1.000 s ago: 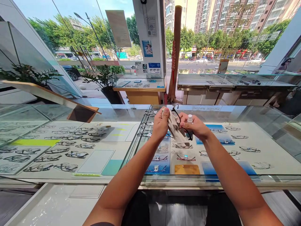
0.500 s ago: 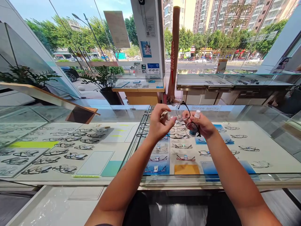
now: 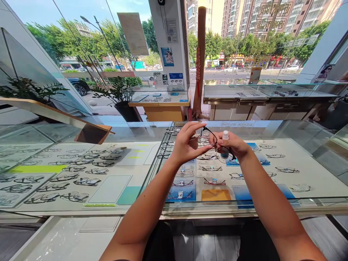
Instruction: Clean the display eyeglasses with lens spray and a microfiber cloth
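My right hand (image 3: 236,145) is closed around a small bottle (image 3: 225,135) with a white cap and a bluish lower part. The same hand also grips a pair of dark-framed eyeglasses (image 3: 211,132), turned on edge. Across from it, my left hand (image 3: 186,143) has some fingers curled over a pale crumpled piece, apparently a cloth (image 3: 194,136). Its thumb and index finger reach out to the eyeglasses and seem to touch the frame. Part of the cloth is hidden by the fingers. Both hands are above the glass display case (image 3: 217,201).
Inside the case lie rows of eyeglasses (image 3: 214,182), blue cards and an orange card (image 3: 215,195). More frames (image 3: 87,181) fill the left case. A slanted wooden-edged panel (image 3: 92,134) juts in at left. A white open drawer (image 3: 62,239) lies below.
My left hand has moved slightly right, bringing its thumb and index finger up to the eyeglasses. The eyeglasses have turned a little in my right hand, which still holds the bottle.
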Motion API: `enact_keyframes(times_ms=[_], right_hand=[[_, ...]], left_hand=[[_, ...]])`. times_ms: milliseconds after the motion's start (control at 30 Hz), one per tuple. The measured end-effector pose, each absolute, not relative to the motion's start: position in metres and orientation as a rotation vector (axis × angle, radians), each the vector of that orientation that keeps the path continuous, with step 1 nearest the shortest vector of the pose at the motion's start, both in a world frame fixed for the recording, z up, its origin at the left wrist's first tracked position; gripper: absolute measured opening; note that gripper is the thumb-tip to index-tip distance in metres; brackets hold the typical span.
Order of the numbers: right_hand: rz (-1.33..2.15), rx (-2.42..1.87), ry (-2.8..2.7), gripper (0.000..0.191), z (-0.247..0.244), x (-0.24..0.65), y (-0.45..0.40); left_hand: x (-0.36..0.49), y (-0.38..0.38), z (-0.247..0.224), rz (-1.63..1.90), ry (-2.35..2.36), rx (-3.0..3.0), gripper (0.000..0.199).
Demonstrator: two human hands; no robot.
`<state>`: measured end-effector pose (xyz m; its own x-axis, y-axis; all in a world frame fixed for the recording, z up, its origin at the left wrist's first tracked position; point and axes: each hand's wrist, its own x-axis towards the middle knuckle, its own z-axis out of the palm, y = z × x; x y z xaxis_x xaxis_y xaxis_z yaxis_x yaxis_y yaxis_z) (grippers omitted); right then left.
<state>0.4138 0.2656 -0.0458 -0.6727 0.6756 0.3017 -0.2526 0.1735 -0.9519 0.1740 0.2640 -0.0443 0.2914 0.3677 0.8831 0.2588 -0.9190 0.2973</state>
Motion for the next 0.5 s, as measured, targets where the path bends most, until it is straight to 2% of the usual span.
enact_keyframes(times_ms=[100, 267, 500], right_hand=[[1.485, -0.483, -1.643, 0.043, -0.042, 0.414, 0.268], [1.029, -0.537, -1.140, 0.047, -0.034, 0.426, 0.281], [0.631, -0.667, -0.959, 0.057, -0.025, 0.443, 0.287]], left_hand=[[0.174, 0.266, -0.046, 1.725, 0.636, 2.430, 0.073], [0.176, 0.270, -0.051, 1.796, 0.746, 2.371, 0.072], [0.169, 0.273, -0.041, 2.158, 0.901, 2.231, 0.077]])
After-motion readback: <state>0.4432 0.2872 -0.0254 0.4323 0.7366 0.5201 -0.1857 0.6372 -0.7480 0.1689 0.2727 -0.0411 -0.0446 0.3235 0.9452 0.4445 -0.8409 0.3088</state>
